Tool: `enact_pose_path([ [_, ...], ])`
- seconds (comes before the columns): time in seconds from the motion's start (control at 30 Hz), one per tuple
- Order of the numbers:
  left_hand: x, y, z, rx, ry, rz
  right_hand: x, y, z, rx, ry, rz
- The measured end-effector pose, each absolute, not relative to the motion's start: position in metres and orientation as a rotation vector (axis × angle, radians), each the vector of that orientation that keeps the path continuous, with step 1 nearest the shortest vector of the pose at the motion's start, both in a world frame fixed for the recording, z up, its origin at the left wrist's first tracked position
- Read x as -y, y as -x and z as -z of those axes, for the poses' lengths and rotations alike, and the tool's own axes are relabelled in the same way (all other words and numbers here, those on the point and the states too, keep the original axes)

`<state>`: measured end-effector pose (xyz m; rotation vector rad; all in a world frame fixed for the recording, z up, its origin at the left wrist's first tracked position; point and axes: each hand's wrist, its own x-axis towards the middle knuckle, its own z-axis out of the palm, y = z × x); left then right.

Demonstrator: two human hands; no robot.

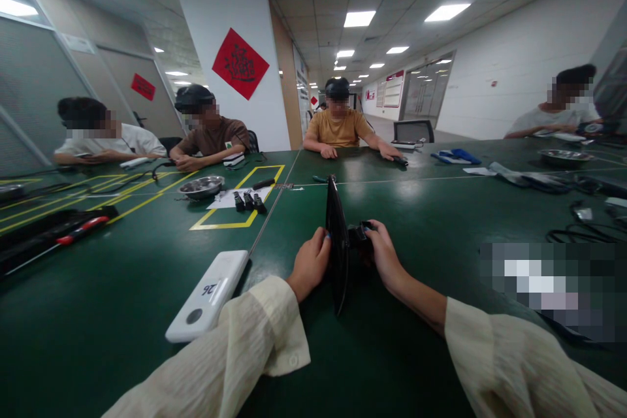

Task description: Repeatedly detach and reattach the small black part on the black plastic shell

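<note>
Nearly edge-on to me, a thin black flat panel [337,255] stands upright above the green table [274,366]. My left hand [311,266] is closed on its left side, thumb pressed near the edge. From the panel's right face sticks out a black clamp-like part [360,235], its exact kind unclear. My right hand [386,251] has its fingers closed around that part. Whether the part is fixed to the panel or only pressed against it, I cannot tell. A white power bank [208,297] marked 26 lies left of my left forearm.
Metal bowls [200,187] [565,158] stand at left and right. Several black clips [249,202] lie on paper inside a yellow taped outline. A red-handled screwdriver [83,230] is far left; cables [582,225] lie at right. Several people sit around the table, one person [339,127] opposite.
</note>
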<state>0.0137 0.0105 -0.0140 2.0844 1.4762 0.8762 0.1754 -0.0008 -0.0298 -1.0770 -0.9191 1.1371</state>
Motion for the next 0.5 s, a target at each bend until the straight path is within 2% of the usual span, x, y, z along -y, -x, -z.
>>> enact_pose_path([
  [0.5, -0.0105, -0.0139, 0.0132, -1.481, -2.028, -0.881, 0.0006, -0.1742, 0.0281, 0.914, 1.098, -1.134],
])
